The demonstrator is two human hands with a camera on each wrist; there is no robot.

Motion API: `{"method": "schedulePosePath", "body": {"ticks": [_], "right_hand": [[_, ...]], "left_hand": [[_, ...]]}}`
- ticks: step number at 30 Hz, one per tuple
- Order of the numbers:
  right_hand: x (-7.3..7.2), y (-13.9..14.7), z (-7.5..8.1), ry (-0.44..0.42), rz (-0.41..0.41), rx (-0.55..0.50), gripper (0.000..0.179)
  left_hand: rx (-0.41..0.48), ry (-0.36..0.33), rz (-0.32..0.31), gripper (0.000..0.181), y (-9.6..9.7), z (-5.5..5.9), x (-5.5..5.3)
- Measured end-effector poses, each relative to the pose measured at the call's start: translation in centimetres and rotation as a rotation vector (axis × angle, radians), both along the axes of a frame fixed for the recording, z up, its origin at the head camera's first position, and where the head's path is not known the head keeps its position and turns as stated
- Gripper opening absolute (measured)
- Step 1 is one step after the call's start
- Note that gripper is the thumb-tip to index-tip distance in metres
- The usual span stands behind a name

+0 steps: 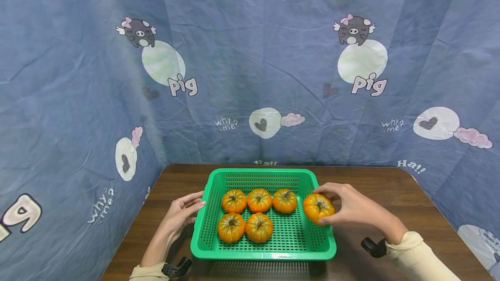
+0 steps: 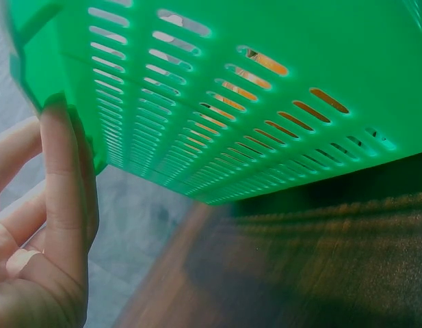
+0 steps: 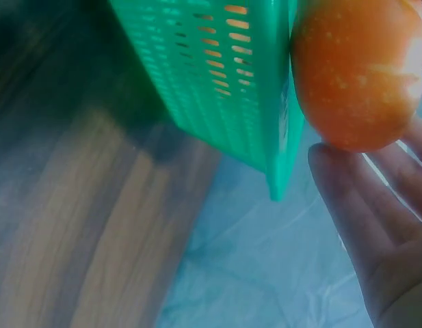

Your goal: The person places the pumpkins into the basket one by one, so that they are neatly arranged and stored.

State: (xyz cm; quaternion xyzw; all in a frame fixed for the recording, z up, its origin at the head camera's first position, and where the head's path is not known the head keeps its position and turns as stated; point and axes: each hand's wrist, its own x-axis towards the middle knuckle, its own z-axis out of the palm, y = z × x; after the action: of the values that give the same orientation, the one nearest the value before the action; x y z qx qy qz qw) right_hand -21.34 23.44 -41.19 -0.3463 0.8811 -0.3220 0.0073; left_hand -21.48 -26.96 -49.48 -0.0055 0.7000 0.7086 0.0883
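Observation:
A small orange pumpkin [image 1: 318, 208] with a dark stem is held between the thumb and fingers of my right hand [image 1: 343, 205], over the right rim of a green plastic basket [image 1: 263, 256]. In the right wrist view the smooth orange side of this pumpkin [image 3: 358, 75] shows beside the basket's outer wall [image 3: 217, 82]. Several like pumpkins [image 1: 259, 227] lie inside in two rows, toward the left and middle. On the left, my left hand [image 1: 177, 216] rests its fingertips at the basket's rim, fingers fairly straight along the slotted wall [image 2: 176, 102].
The basket stands on a dark brown wooden table [image 1: 375, 185]. Blue patterned cloth [image 1: 234, 55] hangs behind it and along both sides. Bare slotted floor [image 1: 289, 231] shows at the basket's front right. Each wrist wears a black device [image 1: 373, 247].

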Motion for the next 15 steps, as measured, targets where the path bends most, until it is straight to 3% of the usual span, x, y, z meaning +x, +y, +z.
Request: {"method": "schedulePosePath", "body": {"ticks": [7,15], "right_hand": [[-0.6,-1.5,0.7,-0.098,0.041,0.032,0.065],[-1.2,-3.0,1.1,-0.029,0.080,0.155,0.065]], "left_hand": [[0.002,-0.002,0.000,0.059,0.0,0.0,0.0],[-0.001,-0.003,-0.002,0.059,0.0,0.0,0.0]]}}
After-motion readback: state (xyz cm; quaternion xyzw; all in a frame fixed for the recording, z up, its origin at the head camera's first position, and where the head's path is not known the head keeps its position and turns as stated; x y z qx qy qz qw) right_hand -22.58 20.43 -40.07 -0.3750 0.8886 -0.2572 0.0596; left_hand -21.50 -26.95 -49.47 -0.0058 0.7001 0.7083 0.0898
